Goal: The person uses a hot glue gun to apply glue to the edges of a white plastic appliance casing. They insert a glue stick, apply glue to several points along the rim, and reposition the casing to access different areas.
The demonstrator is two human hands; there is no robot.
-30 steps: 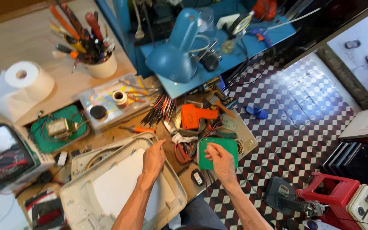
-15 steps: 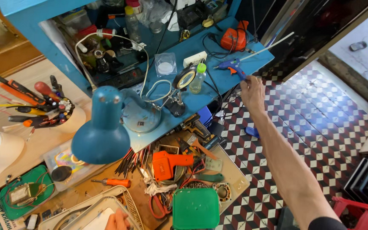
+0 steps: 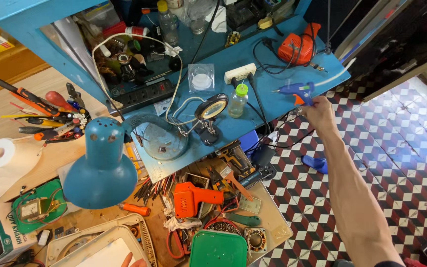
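Right hand (image 3: 318, 112) gripping blue glue gun (image 3: 295, 91), blue shelf (image 3: 273, 64)

There is a single view, from a camera worn on the person's head. It looks steeply down and slightly forward over a cluttered wooden worktop (image 3: 6, 104) on the left and a blue shelf (image 3: 273, 64) across the top and middle. The checkered floor (image 3: 396, 163) fills the right side, far below the lens. The blue lamp (image 3: 102, 165) stands nearest the lens and looms large. The right arm stretches away from the bottom right edge to the right hand (image 3: 317, 112) at the shelf. Fingertips of the left hand (image 3: 133, 261) just enter at the bottom edge.
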